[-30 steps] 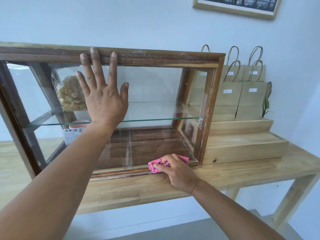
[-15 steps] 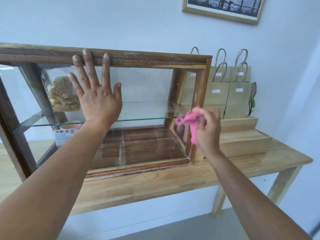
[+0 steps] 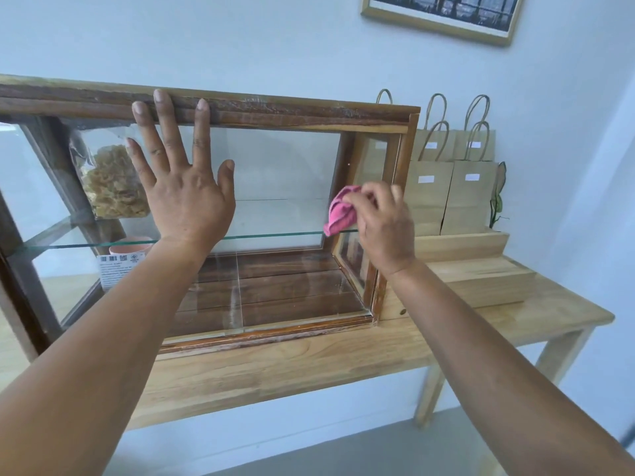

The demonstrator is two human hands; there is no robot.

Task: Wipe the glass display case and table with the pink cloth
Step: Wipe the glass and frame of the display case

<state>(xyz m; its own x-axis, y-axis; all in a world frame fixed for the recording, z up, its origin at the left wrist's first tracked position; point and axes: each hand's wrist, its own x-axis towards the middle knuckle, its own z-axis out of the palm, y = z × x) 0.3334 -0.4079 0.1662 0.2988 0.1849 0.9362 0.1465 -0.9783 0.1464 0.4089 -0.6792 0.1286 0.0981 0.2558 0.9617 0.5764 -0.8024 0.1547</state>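
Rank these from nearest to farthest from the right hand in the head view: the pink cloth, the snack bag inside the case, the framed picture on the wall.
1. Pink cloth: held in the right hand, against the display case's right end.
2. Framed picture: up on the wall, above and right of the hand.
3. Snack bag: inside the case at its left end, past the left hand.

Pale blue-white wall [image 3: 275,39] ahead of me in soft, even light, a gold-framed picture [image 3: 443,15] hanging top right. Brown paper bags [image 3: 450,187] line up on a stepped wooden riser [image 3: 481,269], a leaf [image 3: 496,197] beside them, grey floor [image 3: 378,451] below
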